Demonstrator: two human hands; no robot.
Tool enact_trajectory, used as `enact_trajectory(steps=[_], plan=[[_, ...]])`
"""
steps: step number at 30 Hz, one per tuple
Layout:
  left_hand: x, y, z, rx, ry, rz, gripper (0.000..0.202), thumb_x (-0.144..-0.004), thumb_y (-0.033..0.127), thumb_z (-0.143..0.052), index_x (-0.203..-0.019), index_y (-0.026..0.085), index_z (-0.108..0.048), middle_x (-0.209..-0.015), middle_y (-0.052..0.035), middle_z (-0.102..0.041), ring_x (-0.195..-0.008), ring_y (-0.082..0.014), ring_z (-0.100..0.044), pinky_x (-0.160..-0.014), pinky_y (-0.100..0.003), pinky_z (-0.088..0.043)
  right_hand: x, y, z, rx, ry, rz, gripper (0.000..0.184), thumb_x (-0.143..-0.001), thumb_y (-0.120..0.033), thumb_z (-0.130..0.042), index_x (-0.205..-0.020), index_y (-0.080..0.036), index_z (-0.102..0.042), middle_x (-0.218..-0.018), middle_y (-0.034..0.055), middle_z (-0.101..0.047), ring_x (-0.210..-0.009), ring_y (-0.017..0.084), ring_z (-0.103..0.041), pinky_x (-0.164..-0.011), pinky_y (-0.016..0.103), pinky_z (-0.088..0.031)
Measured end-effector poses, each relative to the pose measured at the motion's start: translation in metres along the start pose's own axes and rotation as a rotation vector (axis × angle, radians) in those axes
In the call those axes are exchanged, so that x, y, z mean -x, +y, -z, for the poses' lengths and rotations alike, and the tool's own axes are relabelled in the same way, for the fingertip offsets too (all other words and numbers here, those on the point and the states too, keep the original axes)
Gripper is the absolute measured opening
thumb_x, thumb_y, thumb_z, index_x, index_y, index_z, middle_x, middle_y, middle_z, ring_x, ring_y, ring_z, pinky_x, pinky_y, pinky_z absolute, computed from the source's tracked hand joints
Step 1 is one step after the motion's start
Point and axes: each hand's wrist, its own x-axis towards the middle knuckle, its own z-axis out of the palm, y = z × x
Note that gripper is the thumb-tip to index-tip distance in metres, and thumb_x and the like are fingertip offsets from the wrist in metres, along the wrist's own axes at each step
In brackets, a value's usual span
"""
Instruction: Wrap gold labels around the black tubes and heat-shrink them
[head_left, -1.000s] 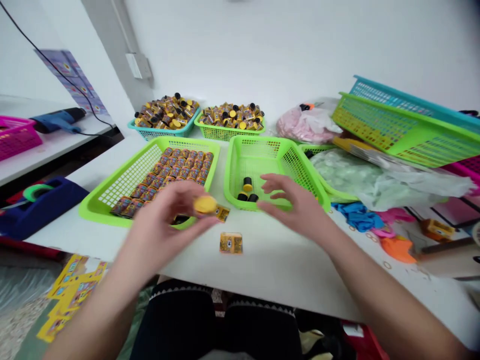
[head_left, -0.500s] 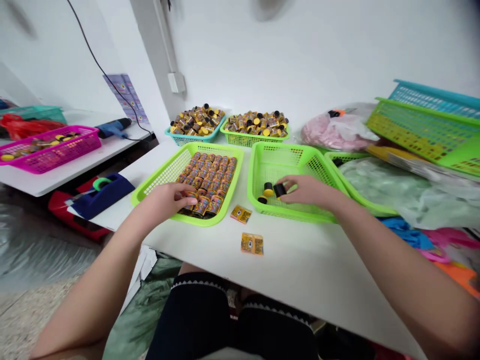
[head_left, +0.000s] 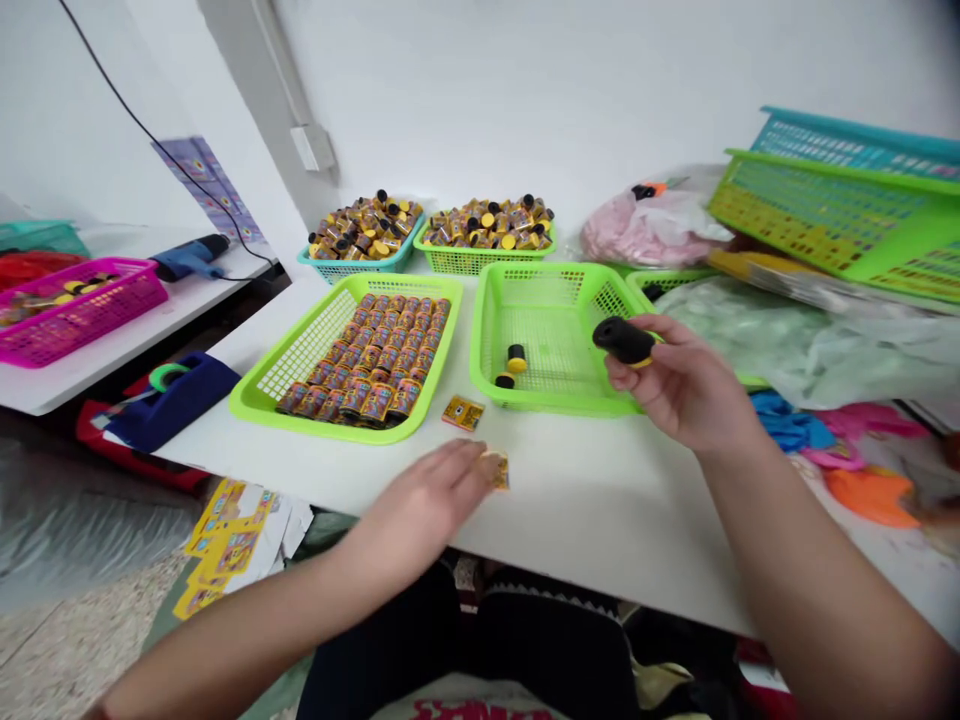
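My right hand [head_left: 686, 390] is raised over the right side of a nearly bare green basket [head_left: 555, 400], its fingers closed around a small black cylinder [head_left: 626, 342] with a bit of yellow at its lower edge. On the white table, my left hand [head_left: 431, 500] has its fingers together over a small yellow printed label [head_left: 500, 472], covering its left part. A stack of similar labels [head_left: 463, 412] lies just beyond. Inside the green basket are two black-and-yellow cylinders [head_left: 516, 358]. To the left, another green basket [head_left: 262, 390] holds rows of label-wrapped cylinders [head_left: 382, 350].
Two baskets piled with wrapped cylinders, one blue [head_left: 360, 268] and one green [head_left: 487, 262], stand against the wall. A blue tape dispenser [head_left: 180, 400] sits at the left table edge. Plastic bags [head_left: 817, 340] and stacked baskets [head_left: 825, 220] crowd the right.
My left hand has left the wrapped cylinders in the left basket and come down to the label on the table. My right hand has lifted a black cylinder up and rightward from the basket.
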Motion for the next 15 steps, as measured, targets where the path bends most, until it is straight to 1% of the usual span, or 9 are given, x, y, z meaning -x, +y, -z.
enact_trajectory(steps=[1, 2, 4, 6, 8, 10, 12, 15], plan=[[-0.004, 0.008, -0.014, -0.020, -0.114, -0.023, 0.035, -0.099, 0.017, -0.044, -0.132, 0.014, -0.055, -0.131, -0.0126, -0.065, -0.121, -0.0224, -0.062, -0.100, -0.035, -0.053, 0.000, 0.001, -0.001, -0.016, -0.002, -0.009, 0.028, -0.074, -0.034, -0.067, -0.099, -0.028, -0.057, -0.089, 0.0010, -0.063, -0.064, 0.016, -0.062, -0.055, 0.033, -0.052], [-0.008, 0.013, -0.026, -0.062, -0.195, -0.034, 0.035, -0.098, 0.015, -0.045, -0.132, 0.012, -0.055, -0.130, -0.0146, -0.065, -0.120, -0.0243, -0.062, -0.098, -0.037, -0.055, 0.000, 0.002, -0.003, -0.020, -0.007, -0.018, 0.029, -0.073, -0.035, -0.067, -0.099, -0.028, -0.057, -0.087, 0.0007, -0.063, -0.063, 0.016, -0.061, -0.055, 0.033, -0.051], [-0.013, 0.018, -0.041, -0.160, -0.302, -0.085, 0.039, -0.096, 0.008, -0.044, -0.133, 0.009, -0.054, -0.126, -0.0177, -0.067, -0.115, -0.0264, -0.065, -0.093, -0.038, -0.057, 0.000, 0.003, -0.007, -0.012, -0.021, -0.027, 0.030, -0.072, -0.037, -0.067, -0.098, -0.027, -0.056, -0.084, 0.0002, -0.062, -0.061, 0.015, -0.060, -0.054, 0.033, -0.051], [-0.016, 0.017, -0.043, -0.249, -0.349, -0.174, 0.046, -0.094, 0.004, -0.041, -0.139, 0.009, -0.048, -0.119, -0.0202, -0.069, -0.108, -0.0275, -0.068, -0.085, -0.039, -0.059, 0.001, 0.004, -0.012, 0.007, -0.041, -0.022, 0.030, -0.073, -0.039, -0.067, -0.097, -0.027, -0.055, -0.082, -0.0002, -0.061, -0.061, 0.016, -0.061, -0.055, 0.033, -0.051], [-0.018, 0.016, -0.037, -0.292, -0.380, -0.260, 0.053, -0.094, 0.002, -0.038, -0.146, 0.012, -0.041, -0.111, -0.0206, -0.071, -0.099, -0.0274, -0.071, -0.076, -0.038, -0.060, 0.004, 0.005, -0.016, 0.022, -0.066, 0.002, 0.029, -0.074, -0.041, -0.065, -0.098, -0.027, -0.055, -0.081, -0.0003, -0.060, -0.061, 0.016, -0.061, -0.055, 0.033, -0.051], [-0.021, 0.013, -0.027, -0.262, -0.420, -0.300, 0.058, -0.093, 0.000, -0.036, -0.149, 0.015, -0.037, -0.107, -0.0187, -0.073, -0.094, -0.0256, -0.072, -0.073, -0.035, -0.059, 0.008, 0.008, -0.018, 0.020, -0.096, 0.027, 0.030, -0.076, -0.042, -0.064, -0.100, -0.027, -0.055, -0.079, -0.0006, -0.060, -0.059, 0.016, -0.060, -0.053, 0.033, -0.051], [-0.025, 0.008, -0.018, -0.148, -0.445, -0.236, 0.058, -0.092, -0.001, -0.037, -0.148, 0.015, -0.041, -0.104, -0.0153, -0.074, -0.091, -0.0228, -0.072, -0.075, -0.032, -0.058, 0.013, 0.011, -0.020, 0.008, -0.121, 0.047, 0.030, -0.077, -0.043, -0.064, -0.101, -0.027, -0.055, -0.078, -0.0002, -0.060, -0.057, 0.016, -0.058, -0.052, 0.033, -0.051], [-0.029, -0.005, -0.014, 0.122, -0.413, -0.013, 0.055, -0.091, 0.001, -0.041, -0.141, 0.019, -0.051, -0.096, -0.0085, -0.076, -0.079, -0.0197, -0.072, -0.071, -0.027, -0.056, 0.018, 0.017, -0.022, 0.036, -0.138, 0.090, 0.030, -0.081, -0.044, -0.063, -0.104, -0.026, -0.057, -0.087, 0.0028, -0.064, -0.059, 0.016, -0.058, -0.055, 0.035, -0.054]])
